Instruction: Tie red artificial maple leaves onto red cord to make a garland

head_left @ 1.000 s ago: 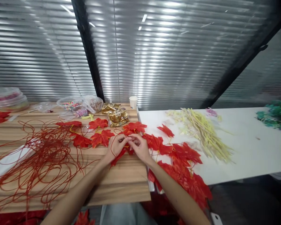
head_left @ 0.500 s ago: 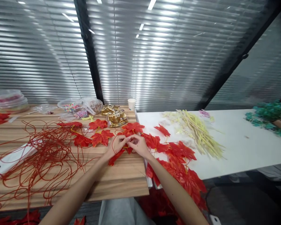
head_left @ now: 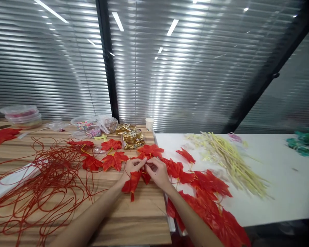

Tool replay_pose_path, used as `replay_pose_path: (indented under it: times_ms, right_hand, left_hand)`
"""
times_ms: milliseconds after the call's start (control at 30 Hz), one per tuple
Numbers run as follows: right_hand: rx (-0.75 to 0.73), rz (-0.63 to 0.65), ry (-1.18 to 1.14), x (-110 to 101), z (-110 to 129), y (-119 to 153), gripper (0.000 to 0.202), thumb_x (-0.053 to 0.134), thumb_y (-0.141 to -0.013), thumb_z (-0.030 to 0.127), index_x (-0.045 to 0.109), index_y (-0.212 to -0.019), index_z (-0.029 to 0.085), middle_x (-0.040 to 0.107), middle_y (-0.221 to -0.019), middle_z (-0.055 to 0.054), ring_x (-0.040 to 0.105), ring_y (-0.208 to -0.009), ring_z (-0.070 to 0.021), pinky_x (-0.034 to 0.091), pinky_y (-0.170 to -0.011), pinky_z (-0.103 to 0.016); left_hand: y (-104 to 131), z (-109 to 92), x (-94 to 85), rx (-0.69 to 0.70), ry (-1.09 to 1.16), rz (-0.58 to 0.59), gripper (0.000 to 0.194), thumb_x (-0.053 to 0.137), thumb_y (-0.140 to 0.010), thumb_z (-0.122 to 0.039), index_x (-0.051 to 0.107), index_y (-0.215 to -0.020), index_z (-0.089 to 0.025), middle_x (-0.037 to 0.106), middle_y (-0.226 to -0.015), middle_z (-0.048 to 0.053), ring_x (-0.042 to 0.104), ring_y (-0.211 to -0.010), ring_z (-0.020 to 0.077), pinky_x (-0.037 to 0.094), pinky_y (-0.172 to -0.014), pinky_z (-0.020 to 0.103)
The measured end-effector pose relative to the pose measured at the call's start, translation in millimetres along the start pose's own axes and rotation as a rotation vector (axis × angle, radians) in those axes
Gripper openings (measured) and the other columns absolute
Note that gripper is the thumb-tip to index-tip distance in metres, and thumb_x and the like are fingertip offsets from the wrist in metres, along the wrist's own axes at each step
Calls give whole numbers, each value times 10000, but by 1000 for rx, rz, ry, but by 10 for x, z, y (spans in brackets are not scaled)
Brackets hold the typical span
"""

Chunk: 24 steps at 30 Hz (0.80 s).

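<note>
Red leaf garland (head_left: 132,182) at the near right part of the wooden worktop (head_left: 139,219), held between two bare hands; further leaves of the same kind lie on both sides, on the wood and on the adjoining white worktop (head_left: 280,171). Both forearms enter from the lower edge of the view and converge forward, forming an inverted V whose apex is the meeting of the fingertips. Left forearm: slanting forward and to the right above the wood. Right forearm: slanting forward and to the left, passing in front of the heaped red leaves (head_left: 208,183) at the white worktop's near corner.

Left hand (head_left: 134,167): fingers curled, thumb extended toward the right hand, closed in a pinch on the garland; leaves hang just below it. Right hand (head_left: 157,171): back turned upward, thumb and forefinger brought together beside the left fingertips, likewise pinching the garland. Exactly which strand or stem lies between the fingertips is too small to tell.

Surroundings: a loose tangle of red cord (head_left: 54,164) spreads to the left, partly over a long white object (head_left: 18,180). Beyond the hands stand crumpled gold packets (head_left: 133,139) and a paper cup (head_left: 149,124). Pale yellow stems (head_left: 234,164) lie in a bundle on the white surface, well apart from the right hand.
</note>
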State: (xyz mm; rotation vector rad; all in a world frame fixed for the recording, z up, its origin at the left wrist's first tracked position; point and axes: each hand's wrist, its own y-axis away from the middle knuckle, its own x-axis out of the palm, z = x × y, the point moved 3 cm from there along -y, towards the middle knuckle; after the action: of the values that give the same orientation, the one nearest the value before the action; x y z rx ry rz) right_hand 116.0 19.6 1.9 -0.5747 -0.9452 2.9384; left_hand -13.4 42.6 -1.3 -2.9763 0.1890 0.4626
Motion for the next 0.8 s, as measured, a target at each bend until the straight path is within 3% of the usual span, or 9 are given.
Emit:
replay_pose_path:
  times_ms: [167, 300, 467, 600, 800]
  right_hand:
    - [-6, 30, -78, 26, -44, -6, 142, 500, -786, 217, 641, -792, 201, 616, -769, -52, 552, -722, -173, 431, -674, -292]
    - [1, 28, -82, 32, -42, -4, 138, 496, -794, 203, 633, -801, 204, 625, -794, -50, 558, -755, -178, 432, -713, -307]
    - [-34, 79, -65, 46, 3, 18, 170, 440, -821, 163, 605, -832, 202, 608, -834, -51, 552, -793, -168, 432, -738, -304]
    - [-70, 79, -34, 53, 49, 47, 174, 429, -828, 160, 596, -851, 205, 602, -863, -55, 549, -813, -168, 430, -740, -304]
    - [-73, 43, -12, 75, 73, 63, 142, 459, -819, 192, 600, -840, 192, 615, -835, -52, 564, -780, -159, 435, -729, -284]
  left_hand:
    - [-17, 38, -25, -129, 248, -11, 453, 571, -601, -572, 473, -491, -144, 441, -467, -25, 390, -444, 76, 314, -452, 210]
    - [-14, 54, -41, -86, 347, 7, 435, 532, -666, -547, 488, -514, -141, 467, -486, -21, 403, -444, 69, 326, -454, 202]
    - [14, 0, -82, -111, 227, -135, 377, 645, -596, -462, 466, -513, -140, 523, -488, -13, 460, -445, 79, 354, -453, 198]
    - [17, -71, -128, -75, 88, -245, 353, 683, -550, -433, 508, -655, -145, 539, -453, -33, 489, -425, 100, 347, -427, 195]
    - [-6, -12, -78, 51, -30, -178, 359, 590, -649, -476, 554, -573, -128, 585, -539, 7, 533, -508, 118, 405, -488, 211]
